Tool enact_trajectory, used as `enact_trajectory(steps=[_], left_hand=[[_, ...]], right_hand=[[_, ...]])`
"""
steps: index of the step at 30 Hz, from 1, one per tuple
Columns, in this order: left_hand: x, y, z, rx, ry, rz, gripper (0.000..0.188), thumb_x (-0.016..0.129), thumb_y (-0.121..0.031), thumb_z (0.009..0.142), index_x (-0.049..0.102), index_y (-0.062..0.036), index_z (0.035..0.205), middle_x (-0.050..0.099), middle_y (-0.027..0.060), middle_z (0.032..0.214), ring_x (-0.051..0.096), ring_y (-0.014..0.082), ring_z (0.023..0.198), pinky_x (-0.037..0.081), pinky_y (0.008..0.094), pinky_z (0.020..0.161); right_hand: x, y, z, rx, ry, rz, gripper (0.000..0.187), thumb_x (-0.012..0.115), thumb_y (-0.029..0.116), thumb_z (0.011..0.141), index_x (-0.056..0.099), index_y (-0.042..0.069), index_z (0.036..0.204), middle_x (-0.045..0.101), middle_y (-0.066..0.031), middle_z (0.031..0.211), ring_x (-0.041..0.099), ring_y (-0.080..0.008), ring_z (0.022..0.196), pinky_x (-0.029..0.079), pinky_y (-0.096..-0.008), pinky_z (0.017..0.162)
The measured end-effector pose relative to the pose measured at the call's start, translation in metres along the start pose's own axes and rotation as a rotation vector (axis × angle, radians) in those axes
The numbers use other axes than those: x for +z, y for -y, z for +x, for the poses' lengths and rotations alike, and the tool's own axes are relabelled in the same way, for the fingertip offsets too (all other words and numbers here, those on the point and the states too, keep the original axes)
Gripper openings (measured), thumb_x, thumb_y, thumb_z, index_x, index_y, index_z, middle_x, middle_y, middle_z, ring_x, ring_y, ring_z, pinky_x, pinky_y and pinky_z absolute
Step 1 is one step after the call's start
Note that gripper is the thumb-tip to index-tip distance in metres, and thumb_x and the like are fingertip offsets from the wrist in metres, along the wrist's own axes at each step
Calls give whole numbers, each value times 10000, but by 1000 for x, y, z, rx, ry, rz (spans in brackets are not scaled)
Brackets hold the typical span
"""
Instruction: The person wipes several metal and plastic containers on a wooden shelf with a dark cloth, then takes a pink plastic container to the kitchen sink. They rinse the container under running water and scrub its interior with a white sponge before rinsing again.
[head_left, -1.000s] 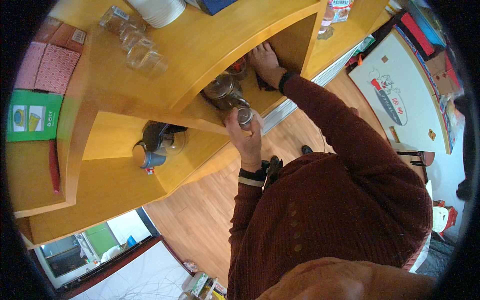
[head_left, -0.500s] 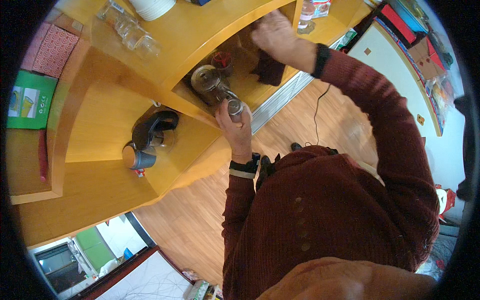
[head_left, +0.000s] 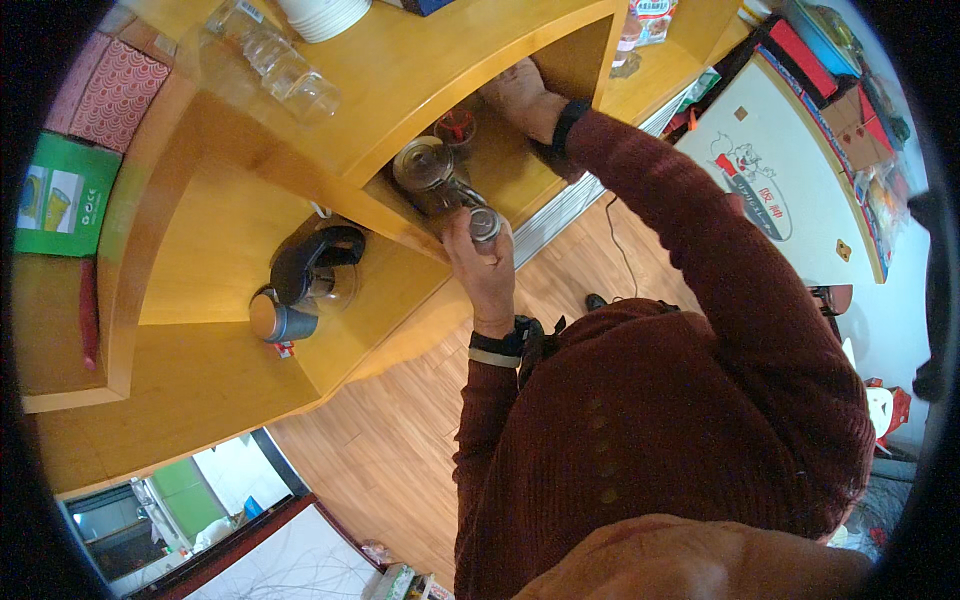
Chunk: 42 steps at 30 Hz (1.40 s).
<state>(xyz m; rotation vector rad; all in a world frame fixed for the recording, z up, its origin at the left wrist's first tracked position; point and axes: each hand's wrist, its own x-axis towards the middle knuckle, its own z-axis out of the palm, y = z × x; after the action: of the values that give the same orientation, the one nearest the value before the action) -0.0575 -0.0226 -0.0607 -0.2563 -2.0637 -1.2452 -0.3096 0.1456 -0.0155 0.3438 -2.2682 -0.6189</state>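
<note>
My left hand (head_left: 484, 272) is closed round a small clear jar or glass with a grey round top (head_left: 485, 224), at the front edge of an open shelf compartment (head_left: 530, 190). Just beyond it, inside the compartment, stands a glass pot with a round lid (head_left: 424, 163). Behind that pot is a clear glass with something red in it (head_left: 456, 126). My right hand (head_left: 523, 98) reaches deep into the same compartment, under the upper board. Its fingers are in shadow and partly hidden, so what they touch does not show.
Clear glasses (head_left: 285, 75) and stacked white paper cups (head_left: 325, 15) are on the upper board. In the left compartment are a black-handled glass coffee pot (head_left: 320, 265) and a grey cylinder with an orange-brown end (head_left: 282, 317). A green box (head_left: 65, 195) sits far left; a white panel (head_left: 770, 160) stands right.
My right hand has gone lower and further into the compartment, its forearm swinging left. The left hand keeps its hold on the small jar. The whole view has shifted slightly.
</note>
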Motion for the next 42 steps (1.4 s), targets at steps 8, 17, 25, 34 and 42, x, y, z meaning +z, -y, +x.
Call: enact_trajectory(steps=[8, 17, 25, 34, 42], left_hand=[[-4, -3, -5, -63, 37, -20, 561, 767, -63, 827, 528, 10, 1328, 560, 221, 1225, 578, 392, 1097, 493, 450, 950], [2, -2, -3, -61, 2, -10, 572, 758, -71, 847, 502, 21, 1351, 553, 237, 1240, 580, 399, 1124, 503, 445, 958], [3, -7, -6, -200, 28, -45, 562, 727, -20, 841, 498, 15, 1354, 544, 215, 1219, 590, 366, 1110, 497, 418, 957], [7, -33, -5, -240, 75, -65, 521, 709, -38, 866, 499, 36, 1337, 537, 217, 1207, 591, 357, 1088, 506, 396, 919], [58, -46, 30, -257, 103, -180, 526, 734, -92, 899, 504, 37, 1354, 529, 169, 1302, 557, 289, 1180, 455, 394, 1020]], right_hand=[[-16, 33, -67, -240, 499, 150, 444, 557, 249, 932, 645, 71, 1329, 465, -141, 1520, 371, -405, 1399, 408, -484, 965], [-34, 24, -148, -152, 453, 519, 402, 579, 155, 876, 625, 32, 1257, 497, -173, 1391, 508, -385, 1185, 457, -503, 940], [9, 47, -84, 17, 557, 768, 426, 577, 59, 852, 587, 24, 1277, 489, -195, 1359, 512, -456, 1163, 465, -576, 944], [-9, 34, -97, -122, 451, 833, 385, 621, 38, 806, 607, -20, 1186, 563, -191, 1277, 521, -405, 1181, 483, -488, 975], [-72, -14, -193, -118, 455, 1008, 450, 625, -82, 738, 619, -37, 1185, 562, -163, 1366, 514, -390, 1215, 429, -443, 1069]])
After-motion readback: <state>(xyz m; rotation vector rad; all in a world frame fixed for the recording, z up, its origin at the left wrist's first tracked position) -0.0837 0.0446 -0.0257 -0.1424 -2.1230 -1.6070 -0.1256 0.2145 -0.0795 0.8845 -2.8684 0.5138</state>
